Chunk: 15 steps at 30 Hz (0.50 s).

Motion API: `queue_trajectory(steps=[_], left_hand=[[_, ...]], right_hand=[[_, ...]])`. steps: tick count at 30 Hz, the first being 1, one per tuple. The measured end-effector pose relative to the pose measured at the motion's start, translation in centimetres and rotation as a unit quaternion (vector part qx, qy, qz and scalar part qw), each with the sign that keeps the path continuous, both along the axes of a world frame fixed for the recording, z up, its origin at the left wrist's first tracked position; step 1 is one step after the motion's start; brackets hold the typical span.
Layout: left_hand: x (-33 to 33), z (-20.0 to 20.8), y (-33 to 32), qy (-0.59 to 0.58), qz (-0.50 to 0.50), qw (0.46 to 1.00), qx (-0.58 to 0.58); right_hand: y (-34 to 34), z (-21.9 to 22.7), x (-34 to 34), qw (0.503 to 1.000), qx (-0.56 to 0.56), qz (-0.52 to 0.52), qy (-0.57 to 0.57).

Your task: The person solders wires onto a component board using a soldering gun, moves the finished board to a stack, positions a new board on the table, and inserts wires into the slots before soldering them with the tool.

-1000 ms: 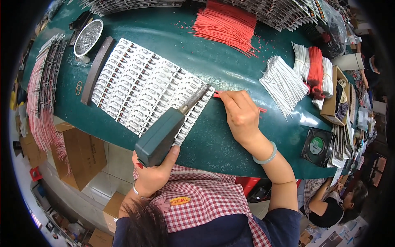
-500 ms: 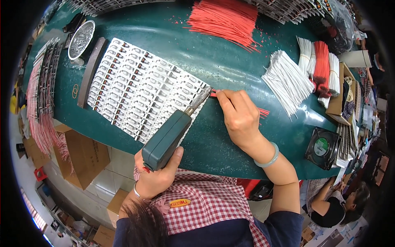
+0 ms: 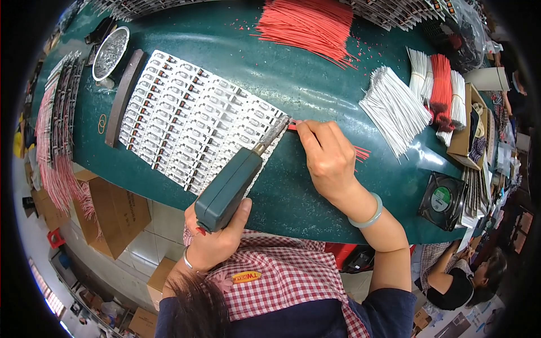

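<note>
Grasped from below by my left hand (image 3: 222, 239) is a dark green soldering gun (image 3: 228, 188). Its grey metal nose points away to the upper right, with the tip at the right corner of a white panel of small parts (image 3: 191, 121). My right hand (image 3: 327, 155) is closed, thumb and finger pinching short red wires (image 3: 292, 127) against that corner, beside the tip. The exact contact is too small to make out. More loose red wires (image 3: 362, 153) lie on the table, partly behind the right hand.
A dark bar (image 3: 124, 98) borders the panel's left side, near a bowl of metal bits (image 3: 111, 53). Farther off lie a red wire pile (image 3: 307, 28) and a white wire pile (image 3: 394, 110). A black fan (image 3: 442, 201) stands right; another person (image 3: 459, 281) sits beyond.
Almost everything stays in place. The soldering gun and my right hand shift very slightly away from me, still meeting at the panel's corner.
</note>
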<state>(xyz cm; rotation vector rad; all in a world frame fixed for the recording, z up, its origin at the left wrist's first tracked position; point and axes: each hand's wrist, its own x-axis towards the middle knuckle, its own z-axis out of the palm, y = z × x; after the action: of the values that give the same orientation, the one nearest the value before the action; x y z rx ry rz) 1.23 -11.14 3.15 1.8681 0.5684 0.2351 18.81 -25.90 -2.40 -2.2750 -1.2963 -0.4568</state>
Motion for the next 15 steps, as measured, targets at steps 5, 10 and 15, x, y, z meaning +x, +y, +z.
queue_trajectory(steps=[5,10,15], left_hand=[[-1.5,-0.8,-0.1,0.021,0.041,0.999,-0.020],[-1.8,-0.6,-0.2,0.024,0.056,0.998,-0.031],[-2.1,-0.6,-0.3,0.024,0.062,0.997,-0.031]], right_hand=[[0.0,0.2,-0.1,1.000,0.003,-0.005,0.003],[-0.2,-0.6,0.2,1.000,0.009,0.007,-0.015],[-0.3,-0.6,0.1,0.997,0.064,0.018,-0.037]])
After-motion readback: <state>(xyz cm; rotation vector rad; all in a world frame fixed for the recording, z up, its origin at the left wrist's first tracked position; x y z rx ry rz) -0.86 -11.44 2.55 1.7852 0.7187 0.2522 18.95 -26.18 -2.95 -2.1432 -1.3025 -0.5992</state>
